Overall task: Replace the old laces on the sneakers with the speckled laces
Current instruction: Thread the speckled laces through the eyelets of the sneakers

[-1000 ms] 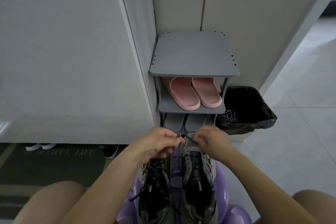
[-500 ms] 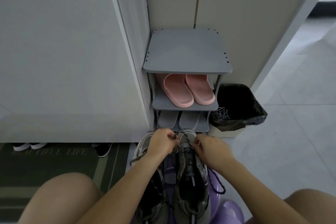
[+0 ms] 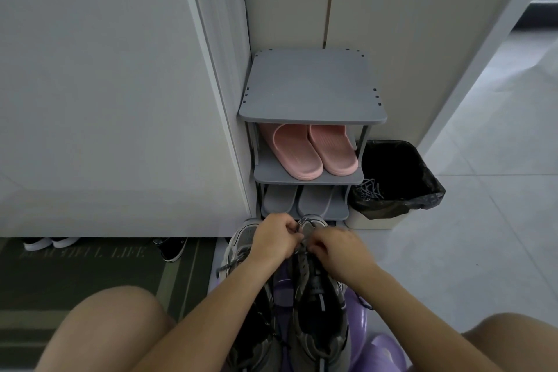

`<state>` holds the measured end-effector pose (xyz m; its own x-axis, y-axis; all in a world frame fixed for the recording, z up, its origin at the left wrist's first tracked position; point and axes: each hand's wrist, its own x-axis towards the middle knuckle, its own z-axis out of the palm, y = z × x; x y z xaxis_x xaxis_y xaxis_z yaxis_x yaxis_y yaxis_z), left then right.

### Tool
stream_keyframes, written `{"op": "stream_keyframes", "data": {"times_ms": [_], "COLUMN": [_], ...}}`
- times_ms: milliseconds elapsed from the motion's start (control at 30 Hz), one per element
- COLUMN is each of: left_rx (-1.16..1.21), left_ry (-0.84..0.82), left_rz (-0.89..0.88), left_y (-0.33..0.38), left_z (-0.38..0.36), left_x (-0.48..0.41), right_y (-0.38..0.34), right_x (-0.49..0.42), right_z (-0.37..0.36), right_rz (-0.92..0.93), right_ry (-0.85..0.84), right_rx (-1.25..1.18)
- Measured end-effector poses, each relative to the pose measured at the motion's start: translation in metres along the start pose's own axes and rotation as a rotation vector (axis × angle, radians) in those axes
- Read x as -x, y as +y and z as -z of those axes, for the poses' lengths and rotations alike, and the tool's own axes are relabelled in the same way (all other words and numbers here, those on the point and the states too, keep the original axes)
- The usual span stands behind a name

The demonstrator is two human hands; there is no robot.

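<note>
pair of grey-and-black mesh sneakers [image 3: 318, 326]: side by side, upright, toes pointing away | dark lace [image 3: 303, 254]: at the right-side sneaker's toe end, pinched by left hand [image 3: 276, 240] and right hand [image 3: 335, 248] | tangled pale grey laces [image 3: 369, 190]: draped over black-lined bin [image 3: 398, 210] rim

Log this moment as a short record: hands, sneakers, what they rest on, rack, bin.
left hand: pinches the lace at the toe end of the right-side sneaker
right hand: pinches the same lace, close to the other hand
left-side sneaker: alongside, partly under the forearm
support: purple stool
shoe rack: pink slippers on the middle shelf, grey slippers below
bin: black-lined, beside the rack, grey laces at its edge
</note>
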<state>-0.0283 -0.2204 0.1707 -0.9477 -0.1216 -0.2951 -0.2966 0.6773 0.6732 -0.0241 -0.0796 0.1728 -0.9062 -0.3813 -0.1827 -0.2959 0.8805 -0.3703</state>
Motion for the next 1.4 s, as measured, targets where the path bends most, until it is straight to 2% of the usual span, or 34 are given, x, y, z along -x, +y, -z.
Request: {"op": "stream_keyframes", "data": {"times_ms": [233,467,700,1033,1267,1400], "left_rx": [-0.125,-0.074,0.032,0.133,0.108,0.111], "left_ry": [-0.068,-0.084,-0.363,-0.294,-0.278,-0.269], "left_rz": [0.002,0.045,0.049,0.097,0.120,0.107], "left_y": [0.004,0.002,0.007,0.001,0.000,0.000], "left_z": [0.003,-0.001,0.008,0.007,0.005,0.004], "left_x": [-0.001,0.000,0.005,0.007,0.006,0.006], "right_y": [-0.007,-0.013,-0.010,-0.007,0.033,0.072], "right_x": [-0.005,-0.010,-0.005,0.004,0.029,0.058], "right_z": [-0.005,-0.010,-0.013,-0.001,0.035,0.048], "right_rz": [-0.107,-0.159,-0.149,-0.079,-0.237,-0.353], "right_ry": [-0.036,0.020,0.055,0.089,0.095,0.114], "right_rx": [0.060,0.087,0.043,-0.034,-0.268,-0.263]}}
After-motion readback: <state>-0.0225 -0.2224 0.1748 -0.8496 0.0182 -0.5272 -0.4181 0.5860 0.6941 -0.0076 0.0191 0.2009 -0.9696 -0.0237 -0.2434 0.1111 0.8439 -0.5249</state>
